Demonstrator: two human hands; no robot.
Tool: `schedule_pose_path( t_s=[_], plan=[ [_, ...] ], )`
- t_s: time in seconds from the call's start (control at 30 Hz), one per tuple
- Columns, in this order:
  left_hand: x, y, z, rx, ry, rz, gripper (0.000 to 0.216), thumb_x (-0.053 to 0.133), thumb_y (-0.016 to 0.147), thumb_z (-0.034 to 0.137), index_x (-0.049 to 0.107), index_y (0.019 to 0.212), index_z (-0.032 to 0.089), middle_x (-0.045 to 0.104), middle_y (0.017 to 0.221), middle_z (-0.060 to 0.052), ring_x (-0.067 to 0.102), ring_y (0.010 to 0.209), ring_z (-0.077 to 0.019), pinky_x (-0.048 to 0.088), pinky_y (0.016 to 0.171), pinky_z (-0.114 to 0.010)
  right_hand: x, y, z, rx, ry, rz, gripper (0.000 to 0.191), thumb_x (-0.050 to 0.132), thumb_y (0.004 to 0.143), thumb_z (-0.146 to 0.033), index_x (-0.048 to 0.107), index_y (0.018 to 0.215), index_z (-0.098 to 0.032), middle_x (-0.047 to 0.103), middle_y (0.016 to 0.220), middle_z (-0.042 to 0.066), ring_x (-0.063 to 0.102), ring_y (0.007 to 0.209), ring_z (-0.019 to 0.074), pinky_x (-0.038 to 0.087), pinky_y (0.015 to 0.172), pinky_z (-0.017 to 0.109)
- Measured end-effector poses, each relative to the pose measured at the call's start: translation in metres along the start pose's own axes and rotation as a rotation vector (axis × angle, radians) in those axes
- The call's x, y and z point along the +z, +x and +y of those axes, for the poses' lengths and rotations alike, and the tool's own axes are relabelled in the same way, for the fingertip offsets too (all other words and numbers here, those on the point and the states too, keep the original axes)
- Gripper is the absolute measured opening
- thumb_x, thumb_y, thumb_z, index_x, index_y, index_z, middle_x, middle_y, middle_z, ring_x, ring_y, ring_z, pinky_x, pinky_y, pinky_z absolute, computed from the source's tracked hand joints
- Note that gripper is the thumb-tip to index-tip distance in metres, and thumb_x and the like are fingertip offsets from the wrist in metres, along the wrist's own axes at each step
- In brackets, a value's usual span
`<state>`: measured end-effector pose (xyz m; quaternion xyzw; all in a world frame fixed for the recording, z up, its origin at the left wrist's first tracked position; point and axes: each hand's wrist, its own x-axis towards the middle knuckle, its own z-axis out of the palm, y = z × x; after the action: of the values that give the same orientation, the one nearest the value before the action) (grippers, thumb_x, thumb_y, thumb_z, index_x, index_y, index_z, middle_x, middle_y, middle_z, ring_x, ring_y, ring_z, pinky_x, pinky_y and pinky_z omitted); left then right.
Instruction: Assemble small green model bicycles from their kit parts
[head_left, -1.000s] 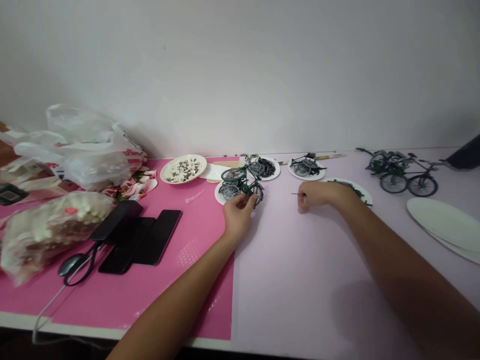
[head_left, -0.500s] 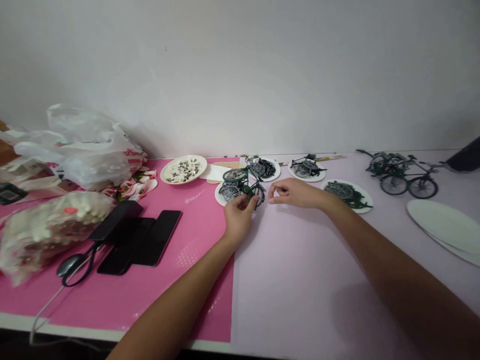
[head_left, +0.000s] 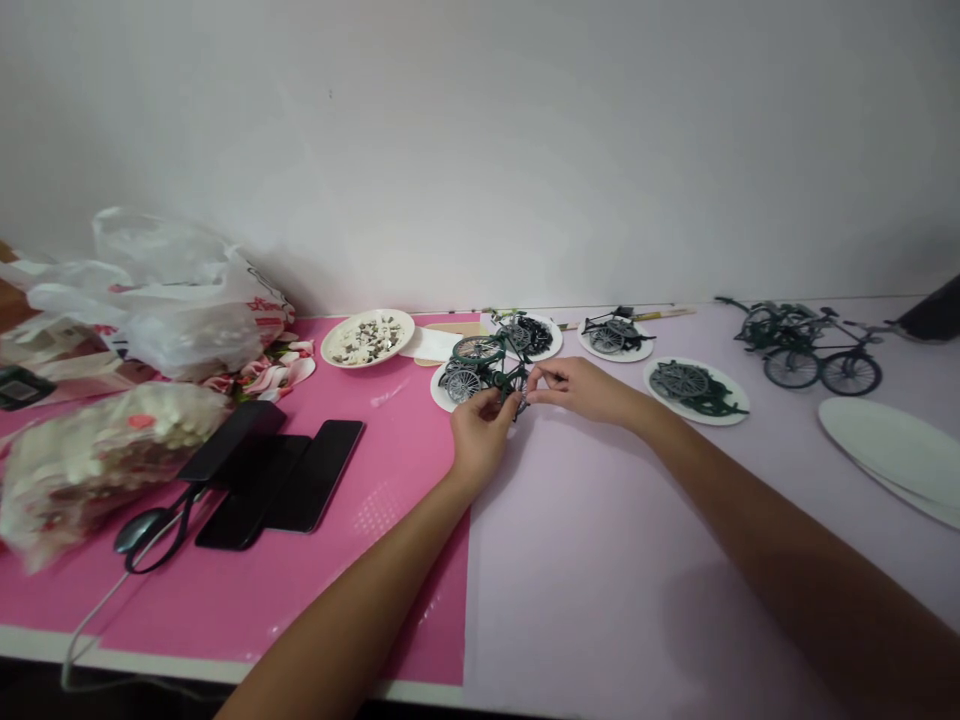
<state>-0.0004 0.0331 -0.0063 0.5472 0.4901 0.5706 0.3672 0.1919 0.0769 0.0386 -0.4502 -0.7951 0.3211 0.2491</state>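
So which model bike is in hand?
The green bike by the pink mat: left hand holds it, right hand touches its wheel. The other bikes stand untouched far right.

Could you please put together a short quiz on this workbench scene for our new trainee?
1. True or false: the left hand holds the small dark green model bicycle.
2. The black-handled scissors lie on: A the pink mat, B the pale lilac mat, C a plate?
3. Fill the gap: the round white paper plate of grey wheels lies to the ___ of the right hand.
Key: 1 true; 2 A; 3 right.
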Motion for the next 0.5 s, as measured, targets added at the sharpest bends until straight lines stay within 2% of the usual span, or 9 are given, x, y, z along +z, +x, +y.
schedule_pose_path(
  t_s=[0.3, 0.5],
  plan=[
    [0.0006, 0.0, 0.0006, -0.003, -0.01, 0.008, 0.055, 0.077, 0.08, 0.049, 0.037, 0.057, 0.02, 0.029, 0.059, 0.005, 0.028, 0.059, -0.0104, 0.023, 0.054, -0.025, 0.0024, 0.0022, 0.0023, 0.014, 0.058, -0.013, 0.021, 0.071, 0.089, -0.043, 0.073, 0.09, -0.022, 0.032, 0.062, -0.007, 0.031, 0.057, 0.0127, 0.021, 0.057, 0.027],
    [0.0004, -0.0005, -0.0002, 0.012, 0.021, 0.011, 0.052, 0.075, 0.083, 0.043, 0.036, 0.058, 0.02, 0.029, 0.059, 0.005, 0.029, 0.059, -0.0104, 0.023, 0.054, -0.025, 0.0027, 0.0041, 0.0079, 0.026, 0.103, -0.017, 0.023, 0.072, 0.089, -0.045, 0.075, 0.089, -0.022, 0.033, 0.062, -0.007, 0.033, 0.057, 0.0122, 0.023, 0.057, 0.027]
  ],
)
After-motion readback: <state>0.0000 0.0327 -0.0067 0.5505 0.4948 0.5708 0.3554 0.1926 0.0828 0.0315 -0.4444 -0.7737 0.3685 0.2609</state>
